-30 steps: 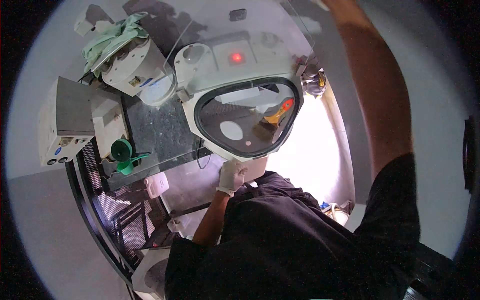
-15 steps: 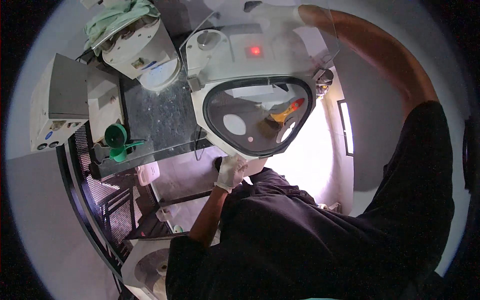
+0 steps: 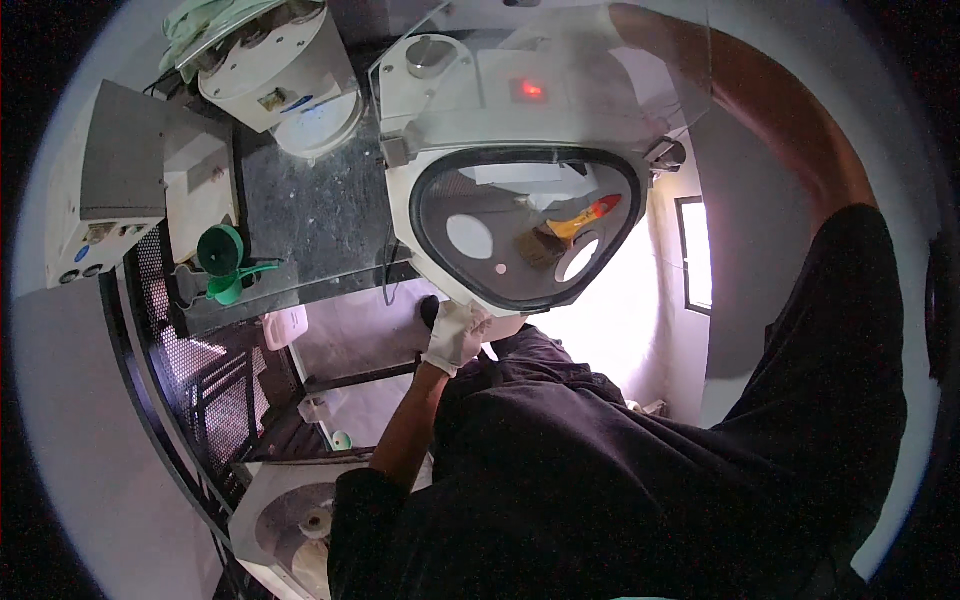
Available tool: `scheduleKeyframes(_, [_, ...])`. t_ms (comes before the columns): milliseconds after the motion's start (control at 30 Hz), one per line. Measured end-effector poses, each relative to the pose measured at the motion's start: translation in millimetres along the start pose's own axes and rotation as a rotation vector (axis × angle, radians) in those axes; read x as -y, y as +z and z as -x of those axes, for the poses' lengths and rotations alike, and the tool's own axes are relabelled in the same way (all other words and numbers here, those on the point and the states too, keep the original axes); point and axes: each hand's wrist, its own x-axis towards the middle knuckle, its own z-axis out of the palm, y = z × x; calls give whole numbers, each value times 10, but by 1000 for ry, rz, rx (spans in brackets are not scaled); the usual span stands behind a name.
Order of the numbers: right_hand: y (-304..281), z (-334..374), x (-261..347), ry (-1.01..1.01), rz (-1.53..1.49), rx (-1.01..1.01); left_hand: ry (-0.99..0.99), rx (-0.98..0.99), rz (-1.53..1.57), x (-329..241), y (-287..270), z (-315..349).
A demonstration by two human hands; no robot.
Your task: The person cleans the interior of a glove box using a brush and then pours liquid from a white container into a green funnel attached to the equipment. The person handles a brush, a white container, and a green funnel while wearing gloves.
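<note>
At center, your gloved left hand [image 3: 458, 335] curls against the white machine [image 3: 400, 205]'s lower edge, perhaps steadying it; whether it grips is unclear. Your right arm [image 3: 770, 110] reaches the top edge, its hand too obscured to read.

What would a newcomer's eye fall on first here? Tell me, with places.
Probably the yellow-and-red brush lying inside the white machine at centre. Next, the glowing red light farther back, seen through the clear cover. Then the white-gloved left hand at the machine's front edge.
</note>
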Motion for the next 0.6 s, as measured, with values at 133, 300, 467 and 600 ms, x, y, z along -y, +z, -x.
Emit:
scheduleKeyframes(133, [-71, -197, -16, -52, -35, -13, 186, 25, -419, -201, -221, -54])
scheduleKeyframes(300, [-107, -125, -87, 2, -116, -45, 155, 3, -223, -282, -232, -145])
scheduleKeyframes(467, [-290, 69, -359, 69, -400, -202, 160, 40, -156, -279, -256, -136])
scheduleKeyframes(600, [-666, 503, -549, 99, -793, -446, 145, 9, -238, -254, -228, -80])
